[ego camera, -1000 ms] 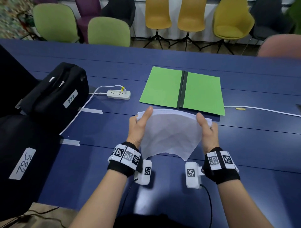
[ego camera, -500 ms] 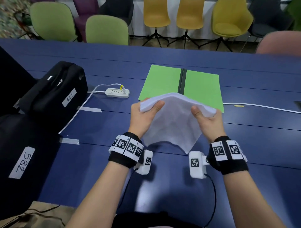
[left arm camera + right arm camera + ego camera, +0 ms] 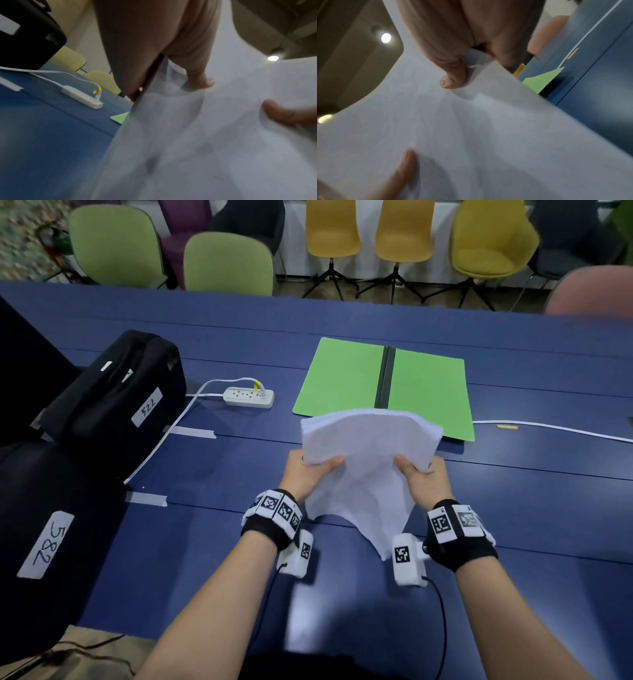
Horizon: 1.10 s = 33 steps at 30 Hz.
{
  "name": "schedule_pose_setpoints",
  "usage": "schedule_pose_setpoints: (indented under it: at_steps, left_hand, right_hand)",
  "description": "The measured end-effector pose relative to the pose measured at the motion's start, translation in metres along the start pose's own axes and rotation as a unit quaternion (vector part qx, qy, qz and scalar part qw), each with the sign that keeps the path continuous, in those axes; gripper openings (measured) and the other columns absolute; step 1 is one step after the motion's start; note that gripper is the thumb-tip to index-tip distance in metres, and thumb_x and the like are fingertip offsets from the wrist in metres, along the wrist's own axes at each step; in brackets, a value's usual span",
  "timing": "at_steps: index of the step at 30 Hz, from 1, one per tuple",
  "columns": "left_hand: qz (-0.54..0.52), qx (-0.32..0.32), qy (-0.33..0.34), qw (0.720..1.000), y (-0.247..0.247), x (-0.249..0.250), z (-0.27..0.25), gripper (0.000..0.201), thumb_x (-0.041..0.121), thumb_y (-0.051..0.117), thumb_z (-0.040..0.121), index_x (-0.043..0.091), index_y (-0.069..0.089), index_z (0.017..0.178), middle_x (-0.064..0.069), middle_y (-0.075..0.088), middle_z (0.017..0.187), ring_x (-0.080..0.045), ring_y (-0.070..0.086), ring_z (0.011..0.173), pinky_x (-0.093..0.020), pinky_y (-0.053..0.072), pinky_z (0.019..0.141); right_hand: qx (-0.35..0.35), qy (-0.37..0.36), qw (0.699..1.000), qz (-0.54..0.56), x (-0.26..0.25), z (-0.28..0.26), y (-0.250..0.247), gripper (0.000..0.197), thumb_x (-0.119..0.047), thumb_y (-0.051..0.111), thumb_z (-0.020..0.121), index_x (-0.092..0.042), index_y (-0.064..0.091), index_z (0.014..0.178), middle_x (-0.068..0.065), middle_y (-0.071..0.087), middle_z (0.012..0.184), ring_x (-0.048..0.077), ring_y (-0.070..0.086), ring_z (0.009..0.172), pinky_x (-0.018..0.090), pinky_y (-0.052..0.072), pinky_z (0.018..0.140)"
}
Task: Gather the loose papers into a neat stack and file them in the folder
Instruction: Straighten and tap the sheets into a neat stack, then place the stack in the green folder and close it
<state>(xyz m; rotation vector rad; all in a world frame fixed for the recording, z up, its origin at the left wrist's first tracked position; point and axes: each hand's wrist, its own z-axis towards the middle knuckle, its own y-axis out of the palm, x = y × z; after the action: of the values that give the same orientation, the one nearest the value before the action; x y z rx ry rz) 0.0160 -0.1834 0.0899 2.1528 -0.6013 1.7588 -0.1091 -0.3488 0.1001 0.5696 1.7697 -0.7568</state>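
Observation:
A white paper stack (image 3: 366, 460) is held in the air above the blue table, bowed upward in the middle. My left hand (image 3: 310, 474) grips its left side, thumb on top. My right hand (image 3: 423, 475) grips its right side the same way. The stack's lower corner hangs down between my wrists. The green folder (image 3: 346, 374) lies open and flat just beyond the stack, with a dark spine down its middle. In the left wrist view the paper (image 3: 214, 135) fills the frame beside a folder corner (image 3: 120, 118). The right wrist view shows my thumb pressing the paper (image 3: 488, 128).
A white power strip (image 3: 248, 397) and its cable lie left of the folder. Two black cases (image 3: 113, 405) with number labels fill the table's left side. Another white cable (image 3: 548, 428) runs off to the right. Chairs (image 3: 226, 265) stand past the far table edge.
Both hands have slid down the sides of the stack, away from its top edge. The stack's top edge now stands higher and overlaps the folder's near edge.

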Motion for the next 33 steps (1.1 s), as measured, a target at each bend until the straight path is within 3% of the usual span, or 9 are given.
schedule_pose_setpoints:
  at_steps: [5, 8, 11, 15, 19, 22, 26, 30, 33]
  left_hand:
    - [0.049, -0.020, -0.070, 0.996, -0.014, -0.041, -0.015, 0.026, 0.028, 0.066, 0.088, 0.019, 0.061, 0.064, 0.017, 0.061, 0.049, 0.007, 0.055, 0.047, -0.008, 0.043, 0.048]
    - [0.077, -0.032, -0.082, 0.993, -0.018, -0.062, -0.016, 0.021, 0.030, 0.063, 0.090, 0.015, 0.064, 0.076, 0.009, 0.067, 0.070, 0.008, 0.061, 0.054, -0.009, 0.047, 0.054]
    - [0.110, -0.021, -0.098, 0.989, -0.018, -0.072, -0.010, 0.025, 0.043, 0.065, 0.085, 0.018, 0.067, 0.080, 0.003, 0.073, 0.084, -0.012, 0.069, 0.076, -0.024, 0.056, 0.072]
    - [0.130, -0.003, -0.130, 0.983, -0.026, -0.076, 0.002, 0.037, 0.028, 0.061, 0.092, 0.017, 0.049, 0.058, 0.007, 0.055, 0.059, -0.010, 0.050, 0.054, -0.013, 0.041, 0.048]
    - [0.140, 0.017, -0.192, 0.971, -0.054, -0.103, 0.013, 0.033, 0.034, 0.061, 0.091, 0.007, 0.056, 0.071, -0.004, 0.059, 0.072, -0.017, 0.053, 0.067, -0.026, 0.043, 0.065]
    - [0.144, 0.019, -0.227, 0.963, -0.070, -0.123, 0.010, 0.037, 0.036, 0.058, 0.092, 0.001, 0.066, 0.085, -0.004, 0.066, 0.083, -0.017, 0.059, 0.076, -0.028, 0.047, 0.074]
    - [0.148, 0.006, -0.249, 0.957, -0.078, -0.142, 0.001, 0.049, 0.045, 0.053, 0.092, -0.003, 0.066, 0.091, -0.001, 0.067, 0.086, -0.017, 0.061, 0.079, -0.028, 0.047, 0.075]
    - [0.101, -0.027, -0.310, 0.945, -0.085, -0.145, 0.001, 0.047, 0.051, 0.072, 0.076, 0.014, 0.071, 0.104, 0.000, 0.076, 0.101, -0.019, 0.071, 0.097, -0.036, 0.054, 0.092]
    - [0.087, -0.091, -0.334, 0.934, -0.093, -0.140, 0.005, 0.057, 0.051, 0.079, 0.062, 0.020, 0.069, 0.109, 0.002, 0.075, 0.105, -0.021, 0.070, 0.103, -0.042, 0.052, 0.096]
  right_hand:
    - [0.016, -0.015, 0.996, 0.082, -0.016, 0.019, -0.011, 0.016, -0.006, 0.060, 0.089, -0.017, 0.062, 0.077, -0.004, 0.065, 0.079, -0.004, 0.064, 0.054, 0.017, 0.054, 0.057]
    - [0.023, -0.003, 0.997, 0.079, -0.015, 0.041, -0.016, 0.005, -0.010, 0.060, 0.089, -0.013, 0.064, 0.091, 0.000, 0.067, 0.088, 0.011, 0.067, 0.072, 0.026, 0.054, 0.071]
    - [-0.001, 0.028, 0.998, 0.049, -0.006, 0.061, -0.012, 0.021, -0.014, 0.060, 0.090, -0.008, 0.061, 0.110, 0.005, 0.067, 0.096, 0.019, 0.063, 0.077, 0.030, 0.052, 0.074]
    - [-0.062, 0.102, 0.993, -0.011, 0.017, 0.092, -0.006, 0.030, -0.014, 0.057, 0.092, -0.002, 0.058, 0.120, 0.009, 0.064, 0.110, 0.024, 0.062, 0.087, 0.037, 0.053, 0.079]
    - [-0.044, 0.181, 0.982, -0.019, 0.038, 0.127, -0.012, 0.039, -0.011, 0.052, 0.094, -0.012, 0.043, 0.131, 0.009, 0.062, 0.099, 0.022, 0.058, 0.077, 0.024, 0.052, 0.058]
    - [-0.004, 0.181, 0.982, -0.056, 0.048, 0.154, -0.020, 0.052, -0.008, 0.053, 0.093, -0.019, 0.034, 0.139, 0.019, 0.058, 0.121, 0.025, 0.059, 0.092, 0.033, 0.052, 0.071]
    - [-0.023, 0.184, 0.979, -0.084, 0.056, 0.175, -0.021, 0.064, 0.000, 0.049, 0.093, -0.029, 0.025, 0.145, 0.014, 0.052, 0.120, 0.026, 0.058, 0.100, 0.035, 0.050, 0.074]
    - [-0.002, 0.150, 0.980, -0.133, 0.070, 0.185, -0.017, 0.069, -0.014, 0.058, 0.090, -0.028, 0.023, 0.148, 0.005, 0.035, 0.150, 0.027, 0.046, 0.129, 0.045, 0.044, 0.103]
    - [0.028, 0.143, 0.984, -0.105, 0.072, 0.184, -0.012, 0.065, -0.010, 0.057, 0.090, -0.016, 0.027, 0.148, 0.004, 0.033, 0.153, 0.019, 0.035, 0.139, 0.023, 0.030, 0.108]
